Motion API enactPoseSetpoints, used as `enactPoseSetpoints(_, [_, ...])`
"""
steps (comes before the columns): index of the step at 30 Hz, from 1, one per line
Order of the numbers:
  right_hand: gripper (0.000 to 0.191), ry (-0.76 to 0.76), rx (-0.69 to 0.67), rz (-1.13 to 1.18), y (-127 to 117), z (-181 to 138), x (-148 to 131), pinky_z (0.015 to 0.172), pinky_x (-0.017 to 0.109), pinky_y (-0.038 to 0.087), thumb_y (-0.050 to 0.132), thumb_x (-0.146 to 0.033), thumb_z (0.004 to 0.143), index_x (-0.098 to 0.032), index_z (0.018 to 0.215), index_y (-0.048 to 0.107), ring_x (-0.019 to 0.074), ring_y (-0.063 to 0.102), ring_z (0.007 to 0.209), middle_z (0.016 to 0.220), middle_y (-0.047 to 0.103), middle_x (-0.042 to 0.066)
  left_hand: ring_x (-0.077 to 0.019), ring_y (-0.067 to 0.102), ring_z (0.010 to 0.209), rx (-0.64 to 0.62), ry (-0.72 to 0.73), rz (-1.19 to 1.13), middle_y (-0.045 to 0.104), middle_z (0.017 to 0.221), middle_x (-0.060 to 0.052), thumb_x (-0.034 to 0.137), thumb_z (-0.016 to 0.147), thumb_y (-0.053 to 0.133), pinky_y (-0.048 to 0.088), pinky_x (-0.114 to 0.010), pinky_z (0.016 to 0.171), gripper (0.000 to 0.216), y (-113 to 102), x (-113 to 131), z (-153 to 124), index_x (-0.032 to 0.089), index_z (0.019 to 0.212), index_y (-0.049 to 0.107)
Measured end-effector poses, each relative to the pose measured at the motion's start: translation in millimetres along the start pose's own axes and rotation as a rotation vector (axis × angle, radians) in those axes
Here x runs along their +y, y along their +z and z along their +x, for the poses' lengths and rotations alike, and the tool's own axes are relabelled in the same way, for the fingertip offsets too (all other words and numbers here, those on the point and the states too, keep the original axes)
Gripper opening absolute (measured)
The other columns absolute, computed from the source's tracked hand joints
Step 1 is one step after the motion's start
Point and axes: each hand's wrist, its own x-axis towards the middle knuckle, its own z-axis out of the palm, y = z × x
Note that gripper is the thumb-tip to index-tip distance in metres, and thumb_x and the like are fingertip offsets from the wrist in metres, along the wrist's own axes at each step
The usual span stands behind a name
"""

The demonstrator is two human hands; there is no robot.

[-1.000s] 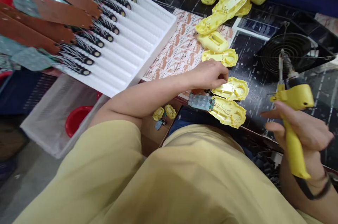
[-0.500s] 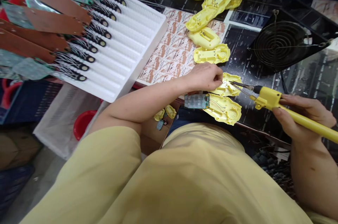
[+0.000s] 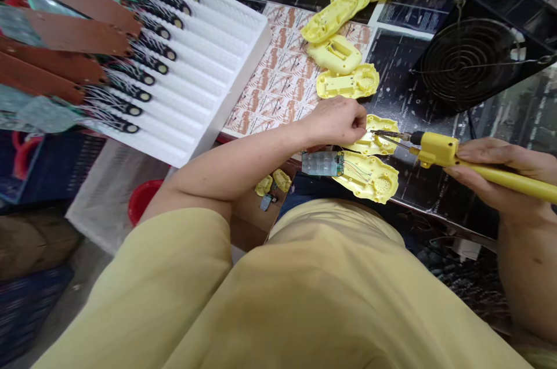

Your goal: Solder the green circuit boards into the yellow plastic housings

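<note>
Right grip [image 3: 507,172] closed round a yellow plastic soldering tool [image 3: 439,150], apparently levelled to bring its dark tip over the scalloped yellow plastic shell [image 3: 385,124] on the black worktop [image 3: 402,82]. Left grip [image 3: 342,120], curled at the shell's end, presumably steadies; its hold cannot be told.
</note>
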Motion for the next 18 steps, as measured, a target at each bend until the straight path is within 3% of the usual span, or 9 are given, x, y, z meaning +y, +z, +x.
enactPoseSetpoints(2, [0.023,-0.021,0.001,-0.017,-5,0,1,0.062,0.028,0.069,0.102,-0.034,0.084,-0.027,0.091,0.081,0.0201,0.081,0.075,0.087,0.084,0.004,-0.0232,0.076,0.096,-0.013,-0.013,-0.02,0.079,0.087,-0.004,0.019,0.082,0.067,0.057,-0.034,0.092,0.022,-1,1,0,0.02,0.094,0.085])
enactPoseSetpoints(4, [0.024,-0.063,0.087,-0.036,-9,-4,1,0.061,0.03,0.068,0.101,-0.035,0.084,-0.027,0.097,0.082,0.0203,0.08,0.072,0.085,0.083,0.004,-0.0238,0.076,0.098,-0.025,-0.031,-0.026,0.079,0.089,-0.005,0.018,0.081,0.067,0.057,-0.034,0.093,0.024,-2,2,0,0.02,0.096,0.085])
enactPoseSetpoints(7, [0.026,-0.009,0.226,-0.106,-13,-14,-4,0.064,0.035,0.07,0.098,-0.039,0.087,-0.029,0.105,0.084,0.0219,0.08,0.074,0.089,0.084,0.005,-0.0247,0.076,0.1,-0.029,-0.046,-0.015,0.08,0.091,-0.005,0.018,0.081,0.066,0.056,-0.034,0.093,0.024,-2,3,0,0.02,0.097,0.085])
enactPoseSetpoints(11, [0.04,0.095,0.229,-0.224,-7,-27,-19,0.053,0.034,0.066,0.101,-0.041,0.083,-0.031,0.118,0.085,0.0238,0.08,0.067,0.091,0.085,0.005,-0.0237,0.075,0.098,-0.01,-0.027,-0.02,0.079,0.088,-0.004,0.018,0.081,0.067,0.055,-0.033,0.09,0.023,-1,2,1,0.02,0.095,0.085])
enactPoseSetpoints(14, [0.055,0.171,0.237,-0.224,1,-34,-27,0.057,0.034,0.069,0.099,-0.044,0.084,-0.033,0.135,0.081,0.0249,0.083,0.073,0.096,0.086,0.004,-0.0233,0.075,0.097,-0.015,-0.026,0.0,0.079,0.088,-0.004,0.018,0.082,0.067,0.054,-0.032,0.089,0.024,-2,2,2,0.021,0.096,0.086])
enactPoseSetpoints(18, [0.04,0.162,0.183,-0.277,6,-35,-26,0.059,0.032,0.069,0.096,-0.042,0.088,-0.032,0.125,0.084,0.0241,0.083,0.074,0.099,0.087,0.005,-0.0232,0.074,0.094,-0.024,-0.024,0.028,0.079,0.087,-0.005,0.018,0.084,0.066,0.054,-0.033,0.088,0.024,-2,1,1,0.02,0.097,0.086])
